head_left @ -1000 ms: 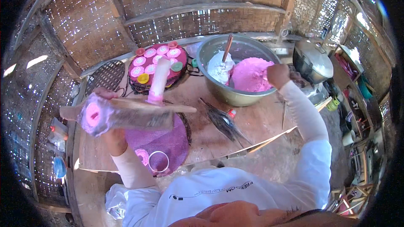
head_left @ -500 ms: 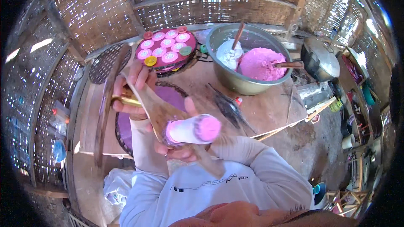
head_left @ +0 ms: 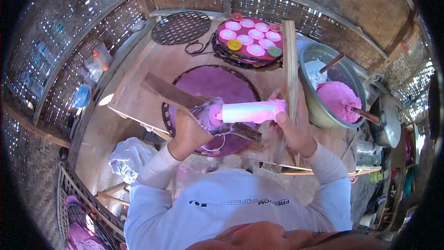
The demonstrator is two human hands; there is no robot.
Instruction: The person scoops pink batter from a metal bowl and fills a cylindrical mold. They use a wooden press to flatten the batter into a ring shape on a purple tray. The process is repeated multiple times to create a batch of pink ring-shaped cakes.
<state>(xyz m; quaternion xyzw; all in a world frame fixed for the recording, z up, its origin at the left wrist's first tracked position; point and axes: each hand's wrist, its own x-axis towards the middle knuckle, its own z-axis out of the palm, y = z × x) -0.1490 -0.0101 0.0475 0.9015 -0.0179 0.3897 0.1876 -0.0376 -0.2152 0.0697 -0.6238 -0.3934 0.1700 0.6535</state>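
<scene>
My left hand (head_left: 187, 133) is closed round a two-handled wooden press piece (head_left: 167, 92), tilted, with pink smears about its middle. A white cylinder (head_left: 245, 112) sticks out from it to the right, with pink dough (head_left: 280, 107) at its far end. My right hand (head_left: 298, 127) is beside that end, its thumb near the dough. Its fingers are wrapped round a long wooden bar (head_left: 290, 60) that stands upright in view; part of the grip is hidden. Below the press lies a round tray covered in purple (head_left: 208, 81).
A stack of round trays (head_left: 247, 53) bears pink-and-white rosettes and small coloured moulds. At right, a large basin (head_left: 319, 111) holds pink and white dough with wooden sticks. Beyond it stands a lidded metal pot (head_left: 392, 120). An openwork woven tray (head_left: 181, 28) lies at the back left.
The view has turned left, so the table's things appear further right. The press piece is now in my left hand, and the long bar is at my right hand. The cylinder points right.
</scene>
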